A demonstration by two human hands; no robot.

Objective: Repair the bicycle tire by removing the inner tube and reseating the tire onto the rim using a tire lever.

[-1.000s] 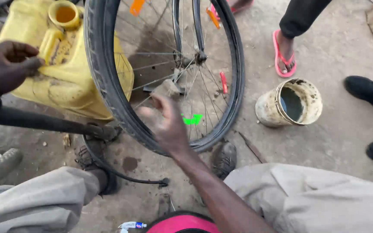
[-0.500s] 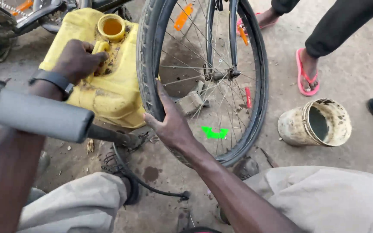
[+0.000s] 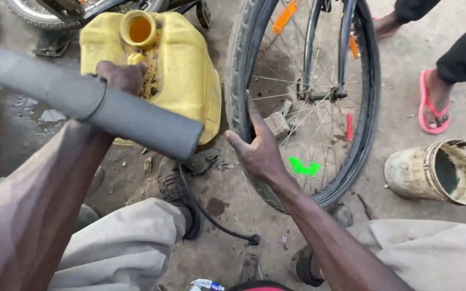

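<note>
My left hand [image 3: 121,75] is closed around the handle on top of a dirty yellow jerrycan [image 3: 184,70], just below its open spout [image 3: 138,28]. My right hand [image 3: 257,150] grips the black tyre of an upright bicycle wheel [image 3: 370,108] at its near left side, with one finger lying up along the rubber. A thick grey tube [image 3: 98,105] crosses close in front of my left arm and hides part of it. A black hose [image 3: 211,215] trails across the ground between my knees.
A grimy open bucket [image 3: 440,171] lies on its side at the right. Another person's foot in a pink sandal [image 3: 432,105] stands beyond the wheel. A second wheel [image 3: 39,13] shows at top left. Wet ground [image 3: 6,124] spreads at the left.
My left hand has moved from the can's left side onto its top handle. My right hand has stayed on the tyre. The view has shifted, so everything sits further right.
</note>
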